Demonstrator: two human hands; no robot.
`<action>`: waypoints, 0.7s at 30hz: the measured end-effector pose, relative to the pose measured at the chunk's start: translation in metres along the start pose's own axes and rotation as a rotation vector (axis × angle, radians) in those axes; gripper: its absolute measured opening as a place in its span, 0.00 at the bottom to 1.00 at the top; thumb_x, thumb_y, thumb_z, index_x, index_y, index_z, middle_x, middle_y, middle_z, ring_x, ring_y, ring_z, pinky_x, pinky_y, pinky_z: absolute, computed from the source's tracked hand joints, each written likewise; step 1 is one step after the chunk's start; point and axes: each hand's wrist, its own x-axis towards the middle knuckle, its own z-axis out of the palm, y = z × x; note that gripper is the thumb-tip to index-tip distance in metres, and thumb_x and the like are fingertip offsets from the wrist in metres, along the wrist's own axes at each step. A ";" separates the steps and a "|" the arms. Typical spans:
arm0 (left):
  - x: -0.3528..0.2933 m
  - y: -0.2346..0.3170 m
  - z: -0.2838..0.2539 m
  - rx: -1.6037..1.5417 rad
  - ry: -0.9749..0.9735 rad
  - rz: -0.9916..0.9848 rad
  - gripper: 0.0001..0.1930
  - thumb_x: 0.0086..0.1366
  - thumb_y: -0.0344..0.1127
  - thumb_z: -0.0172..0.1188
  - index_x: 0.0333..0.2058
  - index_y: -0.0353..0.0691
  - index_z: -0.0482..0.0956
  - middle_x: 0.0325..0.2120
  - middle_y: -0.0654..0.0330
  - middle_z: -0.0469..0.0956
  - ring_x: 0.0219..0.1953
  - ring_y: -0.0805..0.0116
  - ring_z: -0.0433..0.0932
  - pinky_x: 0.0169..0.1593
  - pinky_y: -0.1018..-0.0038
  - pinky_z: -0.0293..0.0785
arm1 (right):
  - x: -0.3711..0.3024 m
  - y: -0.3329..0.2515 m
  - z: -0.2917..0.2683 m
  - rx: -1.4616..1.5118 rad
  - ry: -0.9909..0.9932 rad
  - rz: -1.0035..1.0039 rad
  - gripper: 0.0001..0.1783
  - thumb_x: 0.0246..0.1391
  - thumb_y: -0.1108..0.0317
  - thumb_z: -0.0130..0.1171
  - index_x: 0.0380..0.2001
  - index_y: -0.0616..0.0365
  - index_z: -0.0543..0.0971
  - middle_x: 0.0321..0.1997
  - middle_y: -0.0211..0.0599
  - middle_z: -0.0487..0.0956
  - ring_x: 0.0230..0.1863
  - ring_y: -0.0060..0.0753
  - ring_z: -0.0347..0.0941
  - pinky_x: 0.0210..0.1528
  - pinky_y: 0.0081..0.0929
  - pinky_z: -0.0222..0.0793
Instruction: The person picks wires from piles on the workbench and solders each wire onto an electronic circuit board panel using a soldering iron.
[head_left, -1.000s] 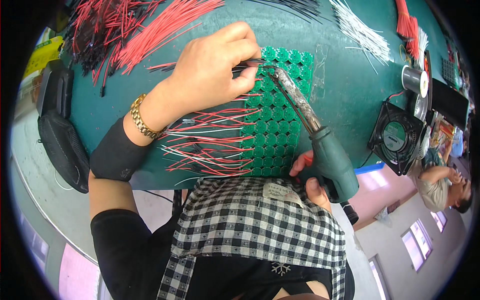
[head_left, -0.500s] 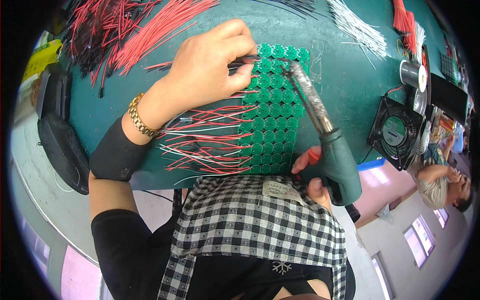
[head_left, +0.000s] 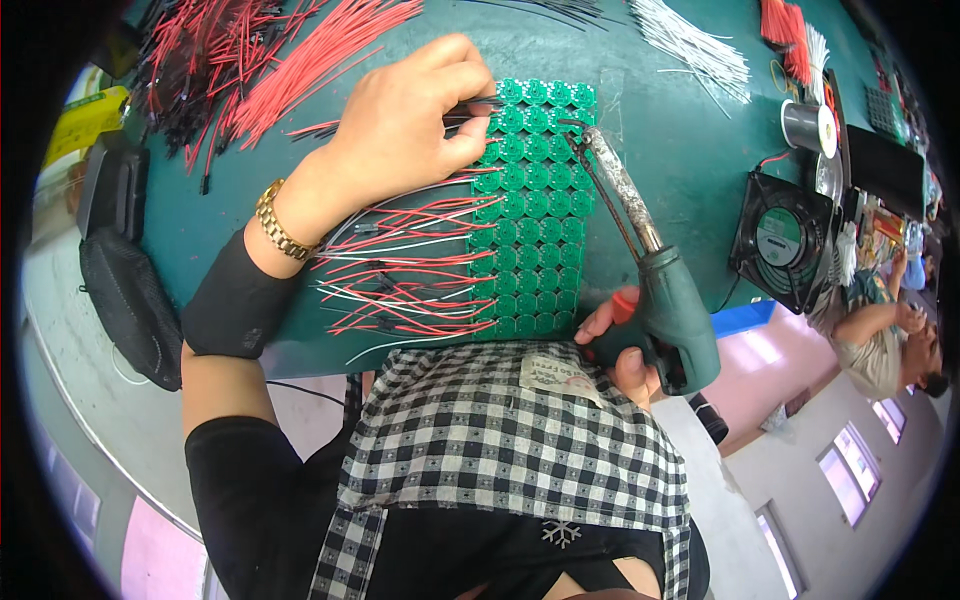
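Soldering gun tip shifted slightly left on green board panel; right hand grips it (left hand pinches wires).

One soldering gun, one green board panel, one fan, one solder spool

A: Upper right of worktop?
B: White wire bundle, solder spool, black cooling fan.
A: Left edge?
B: Black pouch, yellow packet, loose red wires.
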 end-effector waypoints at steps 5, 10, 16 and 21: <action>0.004 -0.002 -0.012 -0.078 -0.129 0.057 0.04 0.56 0.27 0.59 0.29 0.36 0.73 0.28 0.61 0.71 0.24 0.73 0.70 0.27 0.79 0.67 | -0.002 0.012 -0.002 0.086 -0.030 -0.016 0.39 0.45 0.49 0.66 0.53 0.65 0.66 0.29 0.41 0.72 0.29 0.34 0.71 0.33 0.27 0.70; 0.018 0.002 -0.045 -0.075 -0.021 0.004 0.08 0.64 0.27 0.52 0.40 0.33 0.77 0.31 0.60 0.75 0.27 0.75 0.73 0.33 0.80 0.71 | -0.002 0.000 0.001 0.120 0.083 0.010 0.39 0.46 0.50 0.65 0.53 0.66 0.65 0.29 0.42 0.72 0.30 0.34 0.71 0.34 0.28 0.71; 0.003 0.028 -0.027 -0.115 -0.034 -0.151 0.06 0.55 0.27 0.62 0.33 0.38 0.78 0.24 0.58 0.78 0.24 0.68 0.77 0.30 0.76 0.73 | 0.004 0.007 -0.015 0.005 -0.096 0.038 0.39 0.46 0.45 0.63 0.53 0.61 0.66 0.31 0.35 0.72 0.30 0.27 0.70 0.32 0.27 0.67; -0.008 0.024 0.006 -0.160 -0.046 -0.178 0.04 0.50 0.24 0.59 0.26 0.35 0.73 0.21 0.59 0.72 0.22 0.70 0.74 0.25 0.76 0.70 | 0.007 0.006 -0.015 -0.108 -0.111 -0.036 0.31 0.50 0.55 0.58 0.52 0.64 0.65 0.31 0.35 0.73 0.30 0.28 0.70 0.33 0.27 0.67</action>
